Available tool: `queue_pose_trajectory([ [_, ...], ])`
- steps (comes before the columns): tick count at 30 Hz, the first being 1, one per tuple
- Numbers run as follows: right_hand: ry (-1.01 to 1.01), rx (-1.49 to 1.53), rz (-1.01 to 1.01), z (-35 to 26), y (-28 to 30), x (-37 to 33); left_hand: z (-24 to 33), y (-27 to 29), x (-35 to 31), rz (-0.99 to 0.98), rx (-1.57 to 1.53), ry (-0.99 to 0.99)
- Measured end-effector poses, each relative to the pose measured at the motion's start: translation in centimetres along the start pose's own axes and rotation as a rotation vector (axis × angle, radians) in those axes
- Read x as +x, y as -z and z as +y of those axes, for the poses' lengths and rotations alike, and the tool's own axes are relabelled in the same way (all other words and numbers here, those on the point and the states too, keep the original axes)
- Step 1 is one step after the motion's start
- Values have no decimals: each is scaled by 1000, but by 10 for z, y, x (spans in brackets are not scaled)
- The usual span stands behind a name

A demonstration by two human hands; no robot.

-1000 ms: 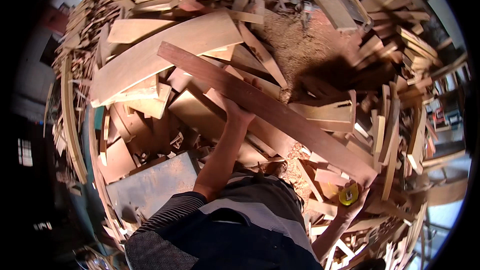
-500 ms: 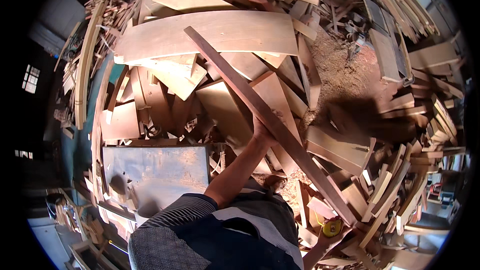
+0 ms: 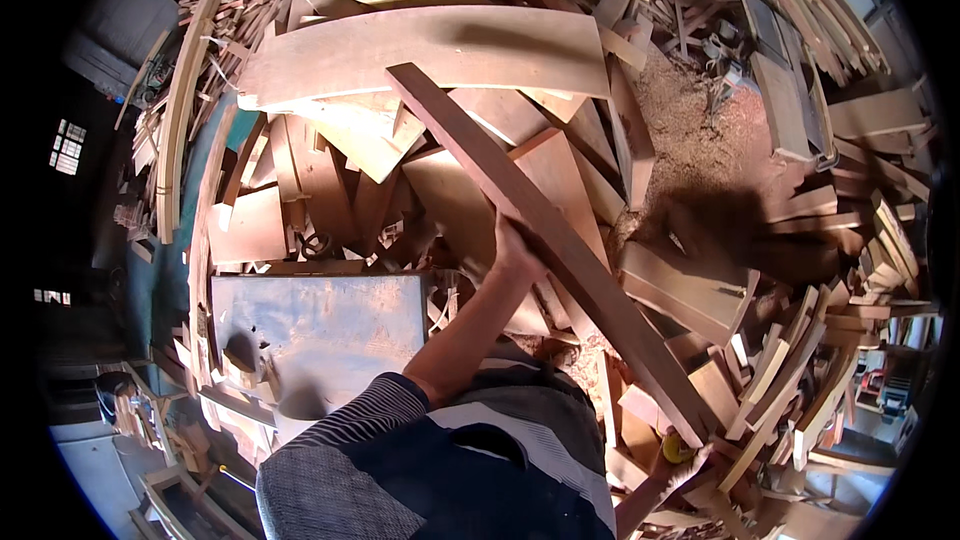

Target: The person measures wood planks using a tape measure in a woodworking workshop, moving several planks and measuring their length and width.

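A long reddish-brown wooden beam (image 3: 592, 285) slants across the view, from the upper middle down to the lower right. My left hand (image 3: 516, 252) is closed around its middle from below, and the beam hides most of the fingers. Close to the beam's near end, my right hand (image 3: 688, 470) holds a yellow tape measure (image 3: 677, 451), partly covered by that end. No pulled-out blade can be made out.
Loose boards and offcuts lie heaped beneath the beam, with a wide pale plank (image 3: 440, 52) at the far side. A grey metal tabletop (image 3: 330, 315) stands at left. Sawdust (image 3: 690, 130) covers ground at right, beside more stacked wood (image 3: 790, 360).
The beam has rolled in my grip, so a broader face shows, and its far end has shifted slightly right. The tape measure has moved right and partly behind the beam's near end.
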State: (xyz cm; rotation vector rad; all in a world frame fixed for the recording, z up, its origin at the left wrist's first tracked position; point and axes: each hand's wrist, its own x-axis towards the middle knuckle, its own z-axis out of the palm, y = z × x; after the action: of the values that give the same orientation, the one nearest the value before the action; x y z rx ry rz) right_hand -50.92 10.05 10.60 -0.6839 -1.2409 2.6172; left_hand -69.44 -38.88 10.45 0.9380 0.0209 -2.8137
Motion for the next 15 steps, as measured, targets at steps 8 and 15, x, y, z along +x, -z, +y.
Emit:
queue_pose_trajectory([
  [8, -93, 12, -100, 7, 11, -20, 2, 27, -20, -229, -89, -36],
  [15, -49, -112, 112, 3, -2, -38, 1, 37, -12, -227, 139, -77],
])
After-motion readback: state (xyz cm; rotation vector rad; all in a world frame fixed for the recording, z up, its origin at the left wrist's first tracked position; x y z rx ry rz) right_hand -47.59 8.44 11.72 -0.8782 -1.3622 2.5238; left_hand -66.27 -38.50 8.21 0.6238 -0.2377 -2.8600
